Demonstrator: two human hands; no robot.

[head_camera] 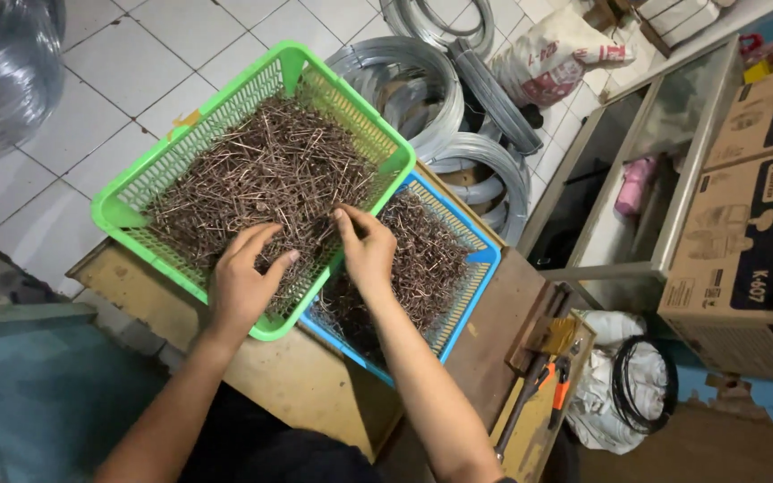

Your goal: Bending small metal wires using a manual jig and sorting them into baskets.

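Rusty nails [270,170] fill the green basket [118,210]; your left hand [245,279] rakes with fingers spread, right hand [364,250] pinches a few—lift small clumps.

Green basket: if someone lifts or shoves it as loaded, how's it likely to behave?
Probably heavy for its size: the green basket is heaped with rusty nails. Its thin mesh walls may flex if lifted by one rim. It overlaps the blue basket, so a push would likely drag or tip on it. Both the left hand and right hand are in the nails.
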